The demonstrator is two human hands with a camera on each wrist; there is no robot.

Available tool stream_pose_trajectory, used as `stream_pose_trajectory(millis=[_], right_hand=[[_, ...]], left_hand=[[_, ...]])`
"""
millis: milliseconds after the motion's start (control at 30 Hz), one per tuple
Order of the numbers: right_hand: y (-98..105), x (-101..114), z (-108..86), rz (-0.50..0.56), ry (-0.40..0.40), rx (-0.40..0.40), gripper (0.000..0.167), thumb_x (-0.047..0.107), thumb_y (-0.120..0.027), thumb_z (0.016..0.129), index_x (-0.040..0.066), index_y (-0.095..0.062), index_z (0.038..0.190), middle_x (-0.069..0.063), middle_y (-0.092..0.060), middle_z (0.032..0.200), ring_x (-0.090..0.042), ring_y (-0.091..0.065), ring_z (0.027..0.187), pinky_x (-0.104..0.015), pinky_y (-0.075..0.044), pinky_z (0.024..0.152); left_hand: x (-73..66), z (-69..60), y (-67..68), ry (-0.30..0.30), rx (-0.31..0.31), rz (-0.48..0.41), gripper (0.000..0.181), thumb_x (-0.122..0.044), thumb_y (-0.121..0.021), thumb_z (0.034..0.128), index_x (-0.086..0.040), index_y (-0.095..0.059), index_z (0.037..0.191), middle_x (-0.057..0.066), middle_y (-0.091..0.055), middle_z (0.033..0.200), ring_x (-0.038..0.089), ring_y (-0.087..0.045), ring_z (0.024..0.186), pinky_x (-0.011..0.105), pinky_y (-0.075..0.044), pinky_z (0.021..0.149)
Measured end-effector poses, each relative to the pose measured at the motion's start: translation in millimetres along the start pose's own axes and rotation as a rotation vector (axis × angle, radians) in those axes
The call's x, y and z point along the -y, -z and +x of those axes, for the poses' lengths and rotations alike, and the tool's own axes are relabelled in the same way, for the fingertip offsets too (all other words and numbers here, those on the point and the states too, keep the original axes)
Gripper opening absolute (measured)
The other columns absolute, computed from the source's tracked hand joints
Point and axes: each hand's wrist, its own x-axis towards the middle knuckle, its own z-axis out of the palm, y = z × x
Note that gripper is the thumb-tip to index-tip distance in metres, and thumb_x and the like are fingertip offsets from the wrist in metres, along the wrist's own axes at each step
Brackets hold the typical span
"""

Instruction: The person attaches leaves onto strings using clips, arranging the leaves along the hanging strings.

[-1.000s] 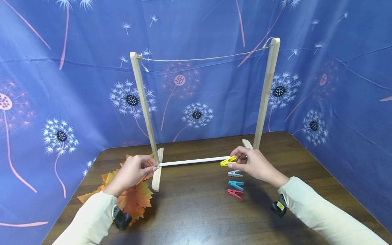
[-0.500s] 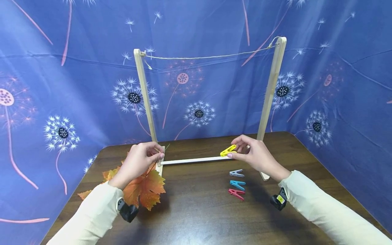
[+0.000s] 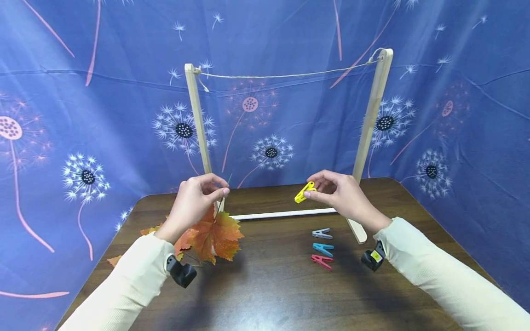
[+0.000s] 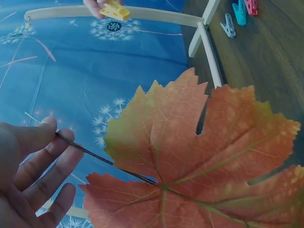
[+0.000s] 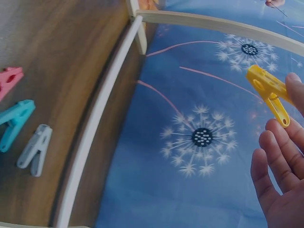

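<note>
Head view: left hand (image 3: pixel 196 204) is hiding the lower left post (image 3: pixel 197 119). Right hand (image 3: pixel 343 197) is covering part of the right post (image 3: pixel 372 110) and the right end of the white bar (image 3: pixel 281 214). Left sleeve (image 3: pixel 128 280) is blocking other leaves (image 3: pixel 185 240) and running off frame. Left wrist view: leaf (image 4: pixel 190 156) is spilling past the bottom and right edges; fingers are covering a bit of stem (image 4: pixel 97 157). Right wrist view: thumb is masking one arm of the yellow clip (image 5: pixel 266 84); left edge is cropping red clip (image 5: pixel 13 76) and blue clip (image 5: pixel 20 112); far left hand is showing too small to read.
</note>
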Motion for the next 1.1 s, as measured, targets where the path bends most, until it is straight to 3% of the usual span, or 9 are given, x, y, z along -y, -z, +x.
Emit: stream_pose_trajectory(millis=[233,433,800,1100], right_hand=[[11,11,17.9,-0.012,-0.011,-0.008,0.028,0.026,-0.083,0.088,0.011,-0.073,0.11,0.0,-0.073,0.091,-0.016,-0.066,0.084,-0.025,-0.052,0.07],[16,21,30.8,-0.022,-0.014,-0.011,0.03,0.026,-0.084,0.087,0.012,-0.073,0.112,-0.001,-0.072,0.09,-0.017,-0.065,0.083,-0.029,-0.049,0.071],[21,36,50.7,0.014,-0.036,-0.018,0.035,0.029,-0.082,0.088,0.01,-0.072,0.116,-0.005,-0.071,0.094,-0.019,-0.064,0.087,-0.038,-0.045,0.078],[27,52,66.8,0.028,-0.045,-0.008,0.037,0.026,-0.085,0.086,0.009,-0.072,0.117,-0.007,-0.073,0.098,-0.019,-0.067,0.09,-0.039,-0.046,0.082]], left_hand=[[-10.5,12.9,2.2,0.002,-0.075,-0.029,0.009,-0.013,-0.076,0.0927,-0.009,-0.076,0.1,0.003,-0.076,0.079,0.02,-0.072,0.071,0.032,-0.045,0.06],[-18.7,23.3,3.9,0.001,-0.109,-0.034,0.009,-0.016,-0.076,0.0938,-0.01,-0.076,0.101,0.002,-0.075,0.075,0.017,-0.067,0.069,0.033,-0.044,0.06],[-26.8,37.3,5.7,-0.022,-0.186,-0.053,0.011,-0.016,-0.076,0.0934,-0.009,-0.077,0.101,0.008,-0.076,0.081,0.023,-0.073,0.076,0.033,-0.046,0.069],[-28.7,47.6,10.9,-0.045,-0.271,-0.06,0.013,-0.016,-0.075,0.0947,-0.007,-0.076,0.103,0.009,-0.076,0.08,0.02,-0.07,0.069,0.025,-0.038,0.053]])
